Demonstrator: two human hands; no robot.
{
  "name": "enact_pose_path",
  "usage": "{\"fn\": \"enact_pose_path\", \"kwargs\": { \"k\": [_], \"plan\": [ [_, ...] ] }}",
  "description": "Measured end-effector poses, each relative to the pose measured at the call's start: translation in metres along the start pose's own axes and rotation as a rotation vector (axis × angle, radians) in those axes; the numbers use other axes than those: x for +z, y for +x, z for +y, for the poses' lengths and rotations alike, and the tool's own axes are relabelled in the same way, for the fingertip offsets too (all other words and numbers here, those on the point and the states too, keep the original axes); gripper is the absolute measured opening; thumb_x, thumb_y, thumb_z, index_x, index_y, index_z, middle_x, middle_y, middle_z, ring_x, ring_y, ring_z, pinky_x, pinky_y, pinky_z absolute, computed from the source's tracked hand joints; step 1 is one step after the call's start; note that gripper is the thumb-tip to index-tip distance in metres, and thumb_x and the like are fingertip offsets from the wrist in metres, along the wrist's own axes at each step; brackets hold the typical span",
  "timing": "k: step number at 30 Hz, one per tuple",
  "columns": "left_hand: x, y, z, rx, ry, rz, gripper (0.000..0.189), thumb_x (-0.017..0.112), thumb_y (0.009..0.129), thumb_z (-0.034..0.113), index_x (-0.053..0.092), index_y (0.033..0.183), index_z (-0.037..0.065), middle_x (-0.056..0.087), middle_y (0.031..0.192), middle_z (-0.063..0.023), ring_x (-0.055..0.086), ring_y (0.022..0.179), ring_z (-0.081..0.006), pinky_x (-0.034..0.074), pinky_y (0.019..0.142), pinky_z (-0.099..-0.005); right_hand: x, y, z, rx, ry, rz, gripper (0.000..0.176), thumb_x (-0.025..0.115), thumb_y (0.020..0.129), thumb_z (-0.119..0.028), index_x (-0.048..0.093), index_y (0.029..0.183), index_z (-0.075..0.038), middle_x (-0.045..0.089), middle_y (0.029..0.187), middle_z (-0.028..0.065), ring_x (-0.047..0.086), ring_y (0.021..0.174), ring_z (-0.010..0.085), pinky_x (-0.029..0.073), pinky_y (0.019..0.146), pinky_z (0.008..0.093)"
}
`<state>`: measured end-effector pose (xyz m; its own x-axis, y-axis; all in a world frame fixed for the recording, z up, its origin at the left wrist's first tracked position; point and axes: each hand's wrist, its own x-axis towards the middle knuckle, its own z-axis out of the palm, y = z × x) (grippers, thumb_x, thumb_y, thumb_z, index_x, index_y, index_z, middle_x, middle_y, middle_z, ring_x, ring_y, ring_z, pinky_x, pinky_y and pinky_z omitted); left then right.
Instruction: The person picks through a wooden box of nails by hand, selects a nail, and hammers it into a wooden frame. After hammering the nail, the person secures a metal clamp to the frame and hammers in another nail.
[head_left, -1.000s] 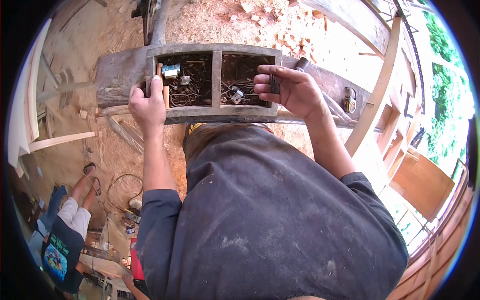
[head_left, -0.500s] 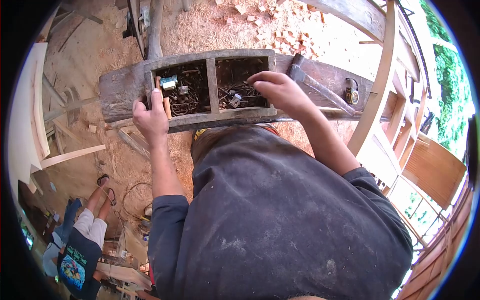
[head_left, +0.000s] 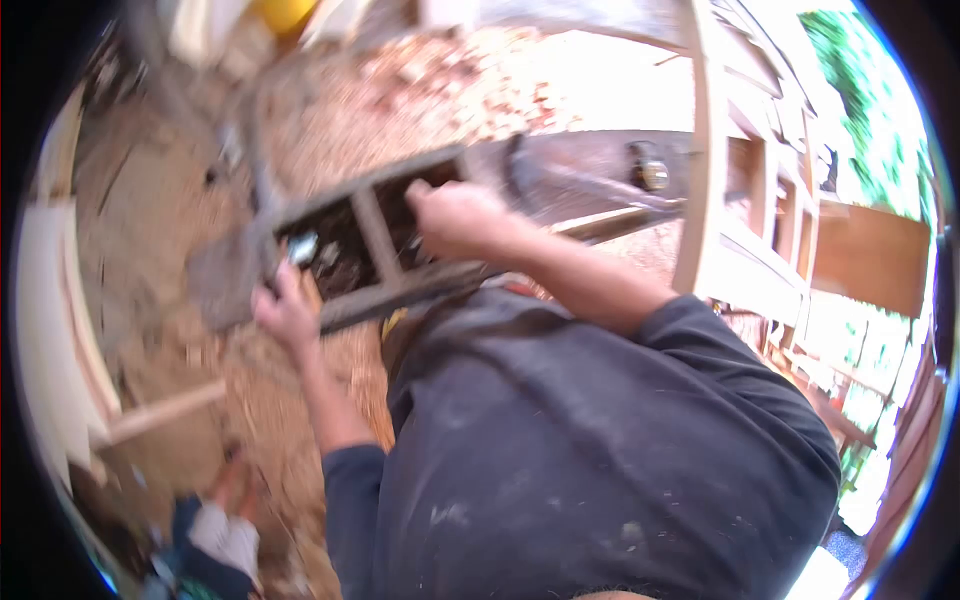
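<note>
My left hand (head_left: 287,308) is closed at the left end of a wooden box (head_left: 372,236) with two open compartments; a thin wooden piece is at its fingers, but blur hides the exact grip. Over the right compartment is my right hand (head_left: 458,215), its fingers pinched together, and anything between them is too small to make out. A pale blue and white item (head_left: 301,249) lies in the left compartment among dark bits. Right of the box, a blurred hammer (head_left: 600,185) rests on the plank (head_left: 560,150).
A round-faced black tool (head_left: 650,168) lies on the plank near an upright timber frame (head_left: 703,150). Wood blocks and shavings (head_left: 450,80) cover the ground beyond. Another person (head_left: 225,535) is at the lower left. Something yellow (head_left: 284,14) shows at the top.
The view has turned and blurred, so the box appears lower on its left side and tilted. My right hand stays over the right compartment, now nearer the divider. The yellow thing has come into view.
</note>
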<state>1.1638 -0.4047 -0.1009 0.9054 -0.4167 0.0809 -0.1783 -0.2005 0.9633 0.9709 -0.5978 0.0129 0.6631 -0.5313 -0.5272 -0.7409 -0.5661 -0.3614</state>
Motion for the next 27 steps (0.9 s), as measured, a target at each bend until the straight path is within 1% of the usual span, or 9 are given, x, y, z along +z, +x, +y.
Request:
{"fn": "enact_pose_path", "kwargs": {
  "k": [5, 7, 11, 15, 19, 21, 23, 24, 27],
  "plan": [
    [-0.006, 0.001, -0.002, -0.138, 0.375, 0.008, 0.050, 0.073, 0.092, 0.040, 0.068, 0.095, -0.010, 0.073, 0.091, -0.0229, 0.068, 0.084, -0.0340, 0.053, 0.081, -0.0445, 0.047, 0.011, 0.044, -0.316, 0.458, 0.260, 0.037, 0.059, 0.087, -0.014, 0.067, 0.120, 0.000, 0.072, 0.090, 0.0226, 0.073, 0.082, 0.0329, 0.059, 0.069, 0.0452],
    [-0.006, -0.001, 0.007, -0.156, 0.492, 0.008, 0.056, 0.069, 0.093, 0.045, 0.067, 0.098, -0.011, 0.072, 0.094, -0.0265, 0.068, 0.087, -0.0405, 0.051, 0.083, -0.0483, 0.001, -0.025, 0.033, -0.025, 0.949, -0.169, 0.039, 0.059, 0.086, -0.009, 0.066, 0.124, 0.001, 0.069, 0.083, 0.0138, 0.070, 0.077, 0.0208, 0.059, 0.067, 0.0365],
    [-0.005, 0.002, 0.004, -0.155, 0.482, 0.005, 0.055, 0.062, 0.100, 0.045, 0.068, 0.102, -0.010, 0.070, 0.098, -0.0264, 0.065, 0.093, -0.0425, 0.050, 0.085, -0.0485, 0.024, -0.042, 0.060, 0.012, 1.381, -0.173, 0.042, 0.053, 0.088, 0.004, 0.061, 0.129, 0.004, 0.069, 0.099, 0.0106, 0.069, 0.081, 0.0183, 0.061, 0.073, 0.0342],
    [-0.001, -0.016, 0.031, 0.541, 0.644, 0.233, 0.040, 0.065, 0.101, 0.026, 0.064, 0.109, -0.013, 0.063, 0.121, -0.0228, 0.064, 0.104, -0.0367, 0.052, 0.087, -0.0453, 0.022, -0.074, 0.057, 0.102, 1.729, -0.078, 0.037, 0.053, 0.091, 0.008, 0.060, 0.127, 0.003, 0.070, 0.100, 0.0120, 0.071, 0.080, 0.0202, 0.061, 0.071, 0.0347],
    [0.046, -0.067, 0.112, 0.212, -0.171, -0.359, 0.044, 0.047, 0.108, 0.032, 0.058, 0.119, -0.009, 0.063, 0.115, -0.0156, 0.062, 0.107, -0.0266, 0.049, 0.093, -0.0416, 0.017, -0.091, 0.043, 0.065, 1.916, -0.012, 0.031, 0.060, 0.099, -0.008, 0.060, 0.129, 0.000, 0.070, 0.098, 0.0111, 0.070, 0.086, 0.0181, 0.060, 0.074, 0.0354],
    [0.081, -0.083, 0.142, -0.378, -0.614, -0.576, 0.054, 0.036, 0.111, 0.040, 0.049, 0.134, -0.007, 0.061, 0.121, -0.0191, 0.062, 0.110, -0.0286, 0.049, 0.097, -0.0447, 0.020, -0.089, 0.027, 0.002, 1.907, -0.007, 0.040, 0.060, 0.102, -0.019, 0.053, 0.135, 0.003, 0.068, 0.109, 0.0141, 0.070, 0.098, 0.0237, 0.059, 0.086, 0.0358],
    [0.105, -0.078, 0.137, -0.713, -1.168, -0.890, 0.055, 0.032, 0.112, 0.041, 0.049, 0.136, -0.005, 0.060, 0.127, -0.0192, 0.059, 0.118, -0.0269, 0.046, 0.105, -0.0408, 0.015, -0.095, 0.005, -0.205, 1.260, 0.460, 0.050, 0.060, 0.103, -0.028, 0.048, 0.139, 0.004, 0.064, 0.121, 0.0179, 0.065, 0.113, 0.0293, 0.052, 0.099, 0.0376],
    [0.111, -0.074, 0.110, -0.681, -1.424, -1.142, 0.059, 0.029, 0.112, 0.044, 0.047, 0.137, -0.007, 0.059, 0.131, -0.0188, 0.058, 0.123, -0.0252, 0.044, 0.109, -0.0393, 0.000, -0.110, -0.007, -0.174, 1.124, 0.448, 0.065, 0.061, 0.101, -0.037, 0.041, 0.145, 0.007, 0.060, 0.130, 0.0230, 0.057, 0.126, 0.0333, 0.044, 0.108, 0.0363],
    [0.125, -0.109, 0.136, -0.394, -0.715, -0.817, 0.054, 0.035, 0.110, 0.044, 0.050, 0.129, -0.004, 0.060, 0.124, -0.0166, 0.059, 0.116, -0.0221, 0.047, 0.102, -0.0376, 0.009, -0.121, -0.019, -0.279, 0.737, 0.682, 0.080, 0.064, 0.097, -0.038, 0.031, 0.151, 0.010, 0.041, 0.148, 0.0335, 0.040, 0.142, 0.0419, 0.033, 0.119, 0.0437]
  ]
}}
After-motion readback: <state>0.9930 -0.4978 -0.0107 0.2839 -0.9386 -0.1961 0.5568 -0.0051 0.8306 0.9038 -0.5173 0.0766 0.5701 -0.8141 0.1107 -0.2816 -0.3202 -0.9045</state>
